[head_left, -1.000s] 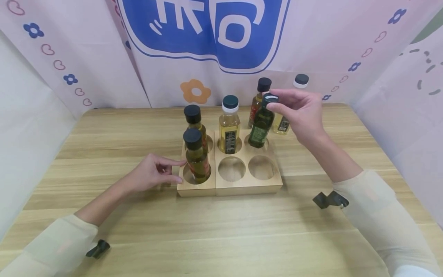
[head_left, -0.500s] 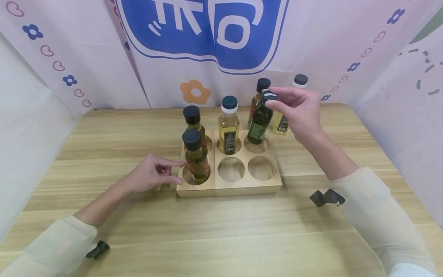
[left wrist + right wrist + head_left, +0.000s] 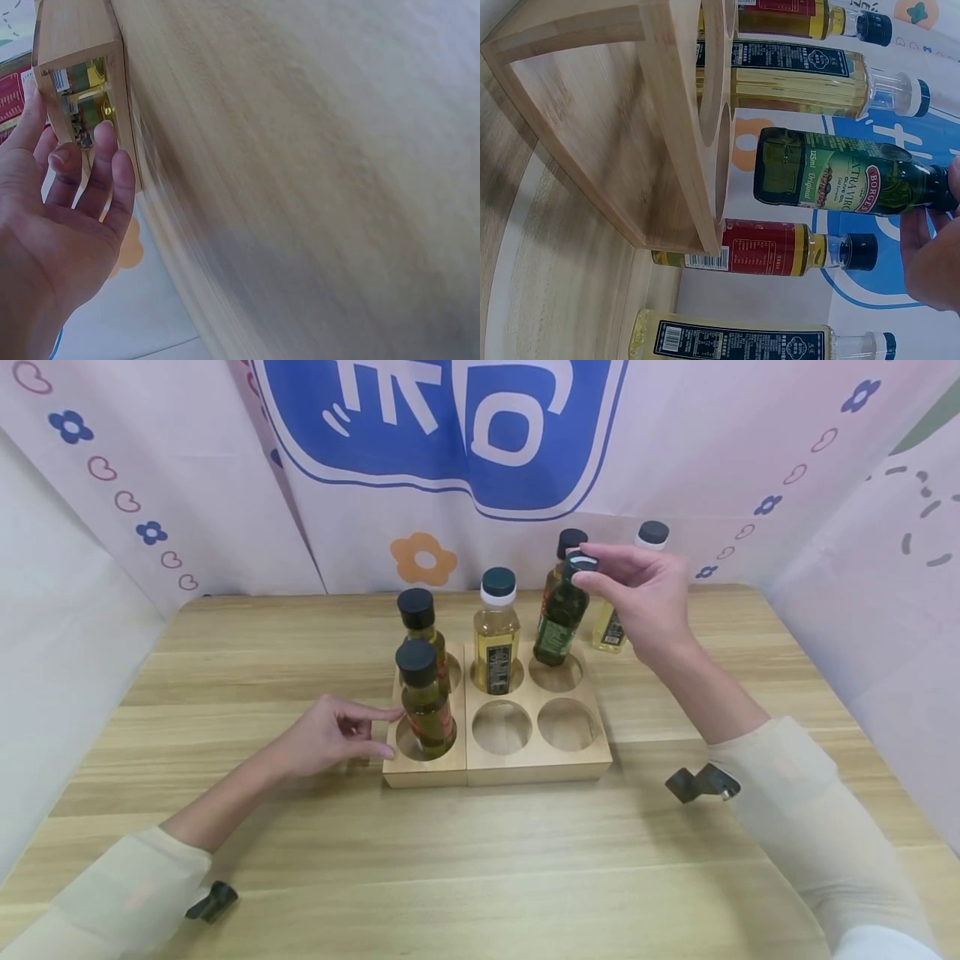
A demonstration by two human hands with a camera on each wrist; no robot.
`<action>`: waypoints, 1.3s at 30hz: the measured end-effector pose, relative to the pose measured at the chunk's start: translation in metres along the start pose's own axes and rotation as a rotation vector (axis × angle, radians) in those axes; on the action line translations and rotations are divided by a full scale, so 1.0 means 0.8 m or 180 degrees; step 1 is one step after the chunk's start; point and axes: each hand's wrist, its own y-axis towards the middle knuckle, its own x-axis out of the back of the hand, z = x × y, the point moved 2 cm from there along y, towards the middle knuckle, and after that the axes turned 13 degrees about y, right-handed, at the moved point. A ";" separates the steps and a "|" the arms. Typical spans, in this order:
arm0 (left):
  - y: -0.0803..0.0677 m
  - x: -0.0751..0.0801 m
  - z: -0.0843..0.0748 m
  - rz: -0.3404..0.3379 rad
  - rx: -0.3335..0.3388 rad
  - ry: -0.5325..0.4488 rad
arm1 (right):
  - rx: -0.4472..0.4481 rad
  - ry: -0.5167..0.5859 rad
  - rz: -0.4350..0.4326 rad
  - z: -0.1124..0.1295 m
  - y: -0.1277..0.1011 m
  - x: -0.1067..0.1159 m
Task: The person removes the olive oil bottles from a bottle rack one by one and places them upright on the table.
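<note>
My right hand (image 3: pixel 645 602) pinches the black cap of a small dark-green olive oil bottle (image 3: pixel 840 174), which hangs slightly tilted over the far right hole of a wooden rack (image 3: pixel 536 773). In the right wrist view, its base is apart from the rack's top. My left hand (image 3: pixel 322 739) touches the rack's left edge with thumb and a finger, other fingers loosely bent by its open side. The left column of the rack holds two red-labelled oil bottles, a front one (image 3: pixel 429 714) and a rear one (image 3: pixel 417 610). A pale oil bottle (image 3: pixel 497 643) stands in the far middle hole.
Behind the rack on the right, another red-labelled bottle (image 3: pixel 573 543) and a pale oil bottle (image 3: pixel 611 628) stand on the wooden table (image 3: pixel 525 868). Two front holes, the middle one (image 3: pixel 502 727) and the right one (image 3: pixel 567 724), show bare. A printed cloth (image 3: pixel 337 543) hangs behind.
My right hand has moved slightly left and away from me, taking the olive oil bottle a little higher and further back over the rack. The left hand stays put.
</note>
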 end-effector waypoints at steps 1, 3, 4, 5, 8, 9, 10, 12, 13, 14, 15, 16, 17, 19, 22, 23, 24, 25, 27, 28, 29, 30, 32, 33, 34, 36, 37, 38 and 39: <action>0.000 0.000 0.000 0.0000 0.0001 0.0005 | 0.0002 -0.0003 -0.0007 -0.001 0.000 0.000; 0.000 0.000 0.000 -0.0004 -0.0002 0.0021 | 0.0008 -0.0009 -0.0020 -0.002 0.001 0.000; 0.001 0.000 0.001 -0.0009 -0.0004 0.0033 | 0.0009 -0.0015 -0.0034 -0.002 0.002 0.000; 0.001 0.000 0.001 -0.0012 -0.0006 0.0045 | 0.0008 -0.0020 -0.0050 -0.003 0.002 0.000; 0.001 0.000 0.001 -0.0017 -0.0015 0.0057 | 0.0015 -0.0045 -0.0098 -0.005 0.004 -0.001; 0.001 0.000 0.001 -0.0018 -0.0015 0.0058 | 0.0012 -0.0037 -0.0113 -0.005 0.005 -0.001; 0.001 0.000 0.001 -0.0020 -0.0013 0.0056 | 0.0014 -0.0038 -0.0129 -0.006 0.006 -0.001; 0.001 0.000 0.001 -0.0023 -0.0014 0.0052 | 0.0019 -0.0025 -0.0148 -0.006 0.007 -0.002; 0.000 0.000 0.001 -0.0024 -0.0005 0.0052 | 0.0022 -0.0028 -0.0158 -0.007 0.008 -0.002; 0.000 0.000 0.001 -0.0025 -0.0005 0.0046 | 0.0026 -0.0027 -0.0167 -0.007 0.009 -0.002; 0.000 0.000 0.001 -0.0023 -0.0004 0.0044 | 0.0026 -0.0026 -0.0175 -0.008 0.010 -0.002; 0.000 0.000 0.001 -0.0024 -0.0005 0.0042 | 0.0019 -0.0020 -0.0181 -0.008 0.010 -0.003; 0.000 0.000 0.001 -0.0022 -0.0001 0.0040 | 0.0010 -0.0019 -0.0185 -0.009 0.011 -0.003; 0.000 0.000 0.001 -0.0019 -0.0001 0.0038 | -0.0023 -0.0010 -0.0195 -0.010 0.012 -0.004; 0.000 0.000 0.001 -0.0020 0.0001 0.0043 | -0.0070 -0.0002 -0.0210 -0.011 0.013 -0.006; 0.000 0.000 0.001 -0.0019 0.0002 0.0049 | -0.0077 -0.0003 -0.0215 -0.012 0.013 -0.006; 0.000 0.000 0.001 -0.0021 0.0000 0.0052 | -0.0086 0.0003 -0.0221 -0.013 0.014 -0.007; 0.001 0.000 0.001 -0.0021 0.0001 0.0054 | -0.0089 0.0002 -0.0226 -0.013 0.014 -0.008; 0.001 0.000 0.001 -0.0021 0.0000 0.0058 | -0.0099 0.0012 -0.0229 -0.014 0.014 -0.009; 0.001 0.000 0.001 -0.0019 -0.0001 0.0058 | -0.0107 0.0025 -0.0230 -0.014 0.014 -0.010; 0.001 0.000 0.001 -0.0017 0.0002 0.0058 | -0.0116 0.0034 -0.0231 -0.015 0.015 -0.010; 0.000 0.000 0.001 -0.0017 0.0004 0.0058 | -0.0120 0.0036 -0.0226 -0.015 0.015 -0.011; 0.000 0.000 0.001 -0.0013 0.0018 0.0064 | -0.0127 0.0037 -0.0220 -0.015 0.016 -0.011; 0.000 0.000 0.001 -0.0010 0.0024 0.0067 | -0.0129 0.0035 -0.0220 -0.015 0.016 -0.012; 0.000 0.000 0.001 -0.0005 0.0033 0.0069 | -0.0137 0.0025 -0.0223 -0.016 0.017 -0.012; 0.000 0.000 0.000 0.0003 0.0045 0.0075 | -0.0171 0.0015 -0.0241 -0.016 0.017 -0.012; 0.000 0.001 0.000 0.0008 0.0057 0.0080 | -0.0194 0.0012 -0.0260 -0.016 0.018 -0.013; 0.000 0.000 0.000 0.0012 0.0061 0.0086 | -0.0213 0.0004 -0.0274 -0.016 0.018 -0.013; 0.000 0.001 0.000 0.0015 0.0066 0.0090 | -0.0235 0.0006 -0.0292 -0.017 0.018 -0.014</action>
